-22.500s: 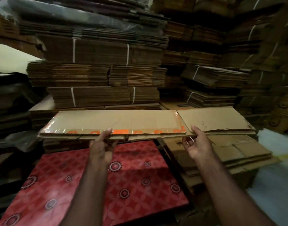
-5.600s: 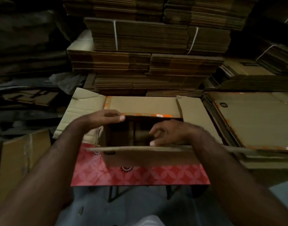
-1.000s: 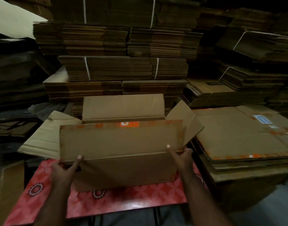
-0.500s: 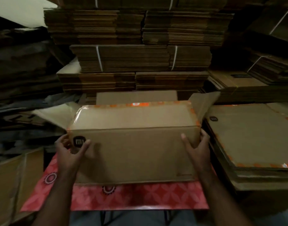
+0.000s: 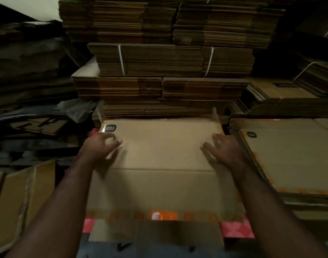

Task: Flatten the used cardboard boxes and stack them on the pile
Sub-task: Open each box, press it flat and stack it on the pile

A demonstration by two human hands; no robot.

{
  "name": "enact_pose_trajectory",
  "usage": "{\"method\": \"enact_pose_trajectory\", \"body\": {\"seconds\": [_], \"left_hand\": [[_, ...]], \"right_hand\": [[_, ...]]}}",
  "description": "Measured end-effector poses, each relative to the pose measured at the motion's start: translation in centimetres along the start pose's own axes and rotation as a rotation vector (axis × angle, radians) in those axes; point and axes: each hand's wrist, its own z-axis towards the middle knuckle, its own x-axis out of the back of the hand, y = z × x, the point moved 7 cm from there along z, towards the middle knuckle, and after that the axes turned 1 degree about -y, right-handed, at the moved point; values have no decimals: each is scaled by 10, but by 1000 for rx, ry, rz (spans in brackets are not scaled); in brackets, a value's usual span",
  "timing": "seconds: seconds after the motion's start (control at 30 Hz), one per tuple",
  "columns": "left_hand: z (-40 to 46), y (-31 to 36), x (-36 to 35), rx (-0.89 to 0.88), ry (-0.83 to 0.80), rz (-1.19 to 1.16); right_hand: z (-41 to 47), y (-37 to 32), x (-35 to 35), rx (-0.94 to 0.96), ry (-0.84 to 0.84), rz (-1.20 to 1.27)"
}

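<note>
Head view, looking down: we see a cardboard box [image 5: 159,175] lying collapsed flat on a red patterned surface [image 5: 235,229], covering nearly all of it, so that only slivers of red show at the near left corner, the near right corner and the far left corner. Our left hand [image 5: 100,148] rests on the box's far left part, fingers spread and fairly straight, blurred, gripping nothing. Our right hand [image 5: 222,149] lies on the far right part, fingers likewise extended and apart, palm down on the board. The two hands are well apart, one toward each side edge of the box. A dark logo [image 5: 109,128] marks the box's far left corner, just beyond the left fingertips. A crease runs across the box between the wrists, and a strip of orange tape [image 5: 164,215] runs along its near part, beyond which a flap overhangs the near edge of the surface. Just to the right of the surface, a pile of flattened boxes [image 5: 293,155] lies with orange-edged sheets on top and a dark logo at its far left corner. Behind the surface's far edge rise strapped bundles of flat cardboard [image 5: 167,60]. More cardboard [image 5: 20,198] stands at the left, lower down.
</note>
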Motion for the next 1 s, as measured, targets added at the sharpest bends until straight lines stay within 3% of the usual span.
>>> {"method": "enact_pose_trajectory", "body": {"seconds": [0.07,0.33,0.4,0.5,0.6,0.73,0.83,1.0], "left_hand": [[7,4,-15,30,-99,164],[4,-5,-34,-11,-50,218],[0,-1,-33,-43,-35,244],[-24,14,-28,-209,-2,293],[-70,26,-30,-421,-67,262],[-132,28,-62,-748,50,509],[-143,20,-85,-793,137,597],[-136,8,-87,-746,162,606]], "right_hand": [[2,-12,-11,-3,-75,-44],[-9,-15,-22,-38,-35,-114],[-12,-19,-19,-32,38,-167],[-31,-39,-13,38,187,-228],[-77,-71,-28,254,233,-197],[-148,-98,-78,545,275,-246],[-173,-99,-112,601,265,-361],[-179,-101,-128,515,260,-477]]}}
